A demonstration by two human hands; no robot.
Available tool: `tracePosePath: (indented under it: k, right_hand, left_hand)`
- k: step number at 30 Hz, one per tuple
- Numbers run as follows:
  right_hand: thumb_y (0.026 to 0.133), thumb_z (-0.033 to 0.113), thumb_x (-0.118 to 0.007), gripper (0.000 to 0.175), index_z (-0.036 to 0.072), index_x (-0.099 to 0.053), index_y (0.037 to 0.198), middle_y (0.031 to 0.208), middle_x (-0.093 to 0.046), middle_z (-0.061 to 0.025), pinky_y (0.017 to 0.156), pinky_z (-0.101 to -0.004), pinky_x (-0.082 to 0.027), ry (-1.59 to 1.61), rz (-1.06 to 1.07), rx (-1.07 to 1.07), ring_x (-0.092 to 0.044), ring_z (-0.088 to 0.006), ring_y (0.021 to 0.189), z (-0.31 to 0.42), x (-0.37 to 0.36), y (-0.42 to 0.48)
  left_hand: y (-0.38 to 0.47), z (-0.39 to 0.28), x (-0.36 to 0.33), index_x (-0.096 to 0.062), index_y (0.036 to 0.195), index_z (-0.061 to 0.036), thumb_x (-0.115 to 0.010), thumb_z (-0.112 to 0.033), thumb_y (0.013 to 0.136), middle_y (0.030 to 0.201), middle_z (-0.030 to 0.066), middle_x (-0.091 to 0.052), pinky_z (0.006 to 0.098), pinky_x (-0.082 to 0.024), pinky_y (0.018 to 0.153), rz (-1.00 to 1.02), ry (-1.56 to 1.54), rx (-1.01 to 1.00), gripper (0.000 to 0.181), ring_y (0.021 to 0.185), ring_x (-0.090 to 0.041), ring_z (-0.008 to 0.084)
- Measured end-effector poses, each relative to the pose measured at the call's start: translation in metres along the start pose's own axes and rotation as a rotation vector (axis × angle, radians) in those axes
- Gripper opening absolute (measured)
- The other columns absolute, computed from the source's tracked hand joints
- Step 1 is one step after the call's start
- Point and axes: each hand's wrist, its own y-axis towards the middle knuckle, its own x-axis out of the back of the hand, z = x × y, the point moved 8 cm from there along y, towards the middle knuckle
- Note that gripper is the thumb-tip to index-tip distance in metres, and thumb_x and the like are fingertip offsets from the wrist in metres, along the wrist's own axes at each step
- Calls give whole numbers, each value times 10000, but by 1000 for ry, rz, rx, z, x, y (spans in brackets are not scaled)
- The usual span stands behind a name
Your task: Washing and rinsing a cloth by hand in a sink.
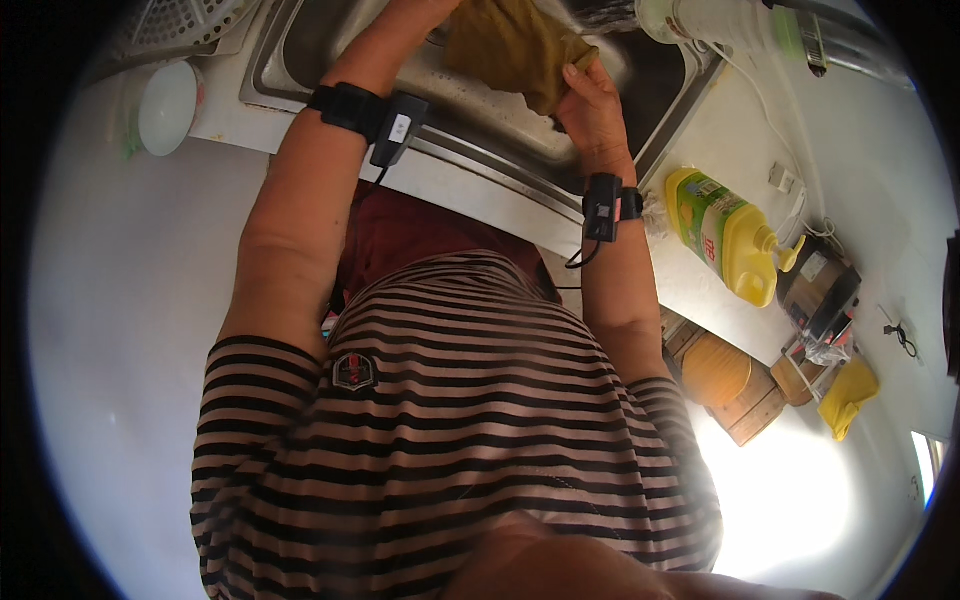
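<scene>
A wet-looking olive-brown cloth (pixel 510 52) hangs spread over the stainless steel sink (pixel 480 97). My right hand (pixel 592 109) pinches its right edge between thumb and fingers, above the right part of the sink. At the top edge of the view, my left hand (pixel 431 7) is beside the cloth's upper left side. Its fingers are cut off by the frame, so its grip is hidden. Each wrist wears a black strap with a small cabled box.
On the counter to the right stand a yellow pump bottle (pixel 724 236) and a dark appliance (pixel 817 289). Lower down are wooden boards (pixel 716 371) and a yellow cloth (pixel 849 396). Left of the sink are a white bowl (pixel 166 109) and a perforated basket (pixel 180 22).
</scene>
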Motion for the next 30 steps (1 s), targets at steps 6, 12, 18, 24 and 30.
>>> tracePosePath:
  k: [6, 12, 18, 24, 30]
  right_hand:
    - [809, 56, -559, 435, 33, -438, 1227, 1193, -515, -80, 964, -326, -365, -207, -122, 55, -483, -203, 1114, -14, 70, 9]
    - [808, 20, -520, 368, 28, -474, 1173, 1122, -539, -64, 894, -281, -382, -815, -186, 145, -503, -172, 1046, 15, 6, 17]
    - [802, -44, -416, 379, 45, -468, 1166, 1119, -532, -88, 940, -348, -375, -248, -101, 310, -482, -236, 1079, 7, 34, 27]
    - [718, -47, -484, 468, 46, -461, 1177, 1193, -488, -114, 1018, -442, -303, -411, -70, 385, -408, -288, 1165, -8, 40, 30]
    - [725, -15, -534, 391, 29, -479, 1110, 1175, -499, -105, 1023, -434, -304, 566, -256, 223, -432, -296, 1137, -14, 48, -3]
  left_hand:
    - [2, -39, -28, -435, 1245, -46, -573, -55, 831, 1085, 126, -528, 299, -442, 822, 86, -139, -14, 436, 961, -525, 182]
    - [-28, -58, -125, -305, 1337, -104, -508, -42, 862, 1153, 157, -511, 302, -476, 765, 445, -435, 201, 521, 973, -544, 215]
    - [-59, -10, -88, -406, 1280, -69, -531, -217, 834, 1155, 111, -541, 340, -454, 849, 90, -114, 344, 486, 998, -570, 208]
    - [-60, -2, -82, -505, 1160, -97, -604, -105, 734, 1086, 116, -559, 399, -485, 745, -196, 798, -308, 437, 905, -575, 325]
    - [-56, 7, -48, -557, 1068, -114, -563, -186, 774, 1013, 93, -573, 413, -486, 704, -219, 1126, -59, 302, 895, -572, 317]
